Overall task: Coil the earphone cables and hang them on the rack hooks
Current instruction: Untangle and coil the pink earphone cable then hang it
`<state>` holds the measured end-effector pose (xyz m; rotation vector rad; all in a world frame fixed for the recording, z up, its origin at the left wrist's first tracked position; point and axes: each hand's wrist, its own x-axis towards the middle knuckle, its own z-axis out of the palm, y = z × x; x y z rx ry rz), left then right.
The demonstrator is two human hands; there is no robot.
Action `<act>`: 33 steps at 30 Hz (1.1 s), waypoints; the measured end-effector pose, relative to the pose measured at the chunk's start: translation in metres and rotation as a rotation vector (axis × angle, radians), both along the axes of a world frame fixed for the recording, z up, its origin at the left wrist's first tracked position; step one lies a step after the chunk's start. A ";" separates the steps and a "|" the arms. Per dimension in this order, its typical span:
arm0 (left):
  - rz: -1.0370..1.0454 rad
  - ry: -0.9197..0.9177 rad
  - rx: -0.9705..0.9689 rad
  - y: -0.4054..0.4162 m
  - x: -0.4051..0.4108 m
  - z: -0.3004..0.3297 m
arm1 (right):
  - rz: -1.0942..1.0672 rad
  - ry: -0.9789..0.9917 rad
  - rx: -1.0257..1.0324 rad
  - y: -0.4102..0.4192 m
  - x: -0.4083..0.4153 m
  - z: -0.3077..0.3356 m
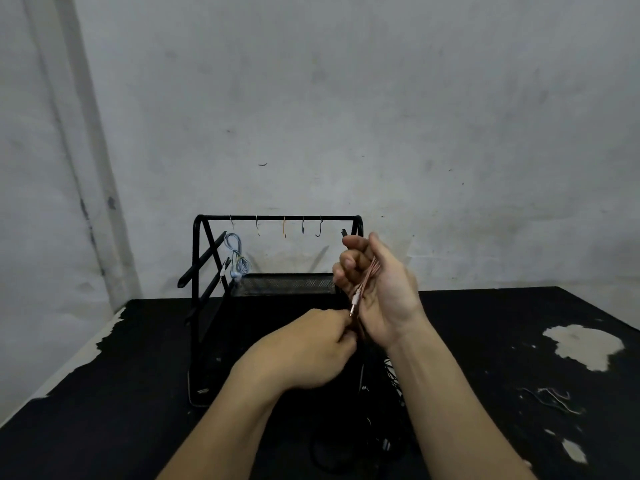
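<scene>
Your right hand (381,289) is raised in front of the rack (277,271), palm turned toward you, fingers curled over a pink cable (363,282). That grip is closed on the cable: several strands run down across your palm in a loose bundle, and the pale plug end hangs at the heel of the hand.

Your left hand (318,344) sits just below and to the left of the right grip, touching it near the wrist. Its fingers are curled tight, pinching the lower part of the same pink cable where it leaves your right palm. The exact finger placement is hidden by the back of the hand.

Behind both grips stands the black wire rack on a dark tabletop (104,393). Its top bar carries a row of small hooks (284,226), up and to the left of your right grip. A blue cable (237,254), already coiled, hangs at the far left end of that bar, well apart from your hands.

Below your wrists, on the tabletop, lies a dark tangle of black cables (388,375), hard to tell apart from the surface. Far to the right of your right grip, a few thin pale wires (554,400) lie on the tabletop near patches where its black covering has worn away.
</scene>
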<state>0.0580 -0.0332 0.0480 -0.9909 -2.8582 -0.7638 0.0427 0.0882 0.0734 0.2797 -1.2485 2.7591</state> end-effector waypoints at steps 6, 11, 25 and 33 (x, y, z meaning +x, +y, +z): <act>0.238 -0.019 0.118 0.009 0.007 0.000 | -0.135 0.031 -0.050 0.001 -0.002 0.001; 0.376 0.153 0.311 0.007 0.016 0.005 | -0.130 -0.017 0.122 -0.005 -0.003 -0.004; 0.061 -0.339 0.904 0.011 0.006 0.010 | -0.034 -0.138 0.173 0.002 -0.008 -0.005; 0.250 0.275 0.678 0.019 -0.002 0.000 | 0.000 -0.152 0.122 0.001 -0.005 -0.003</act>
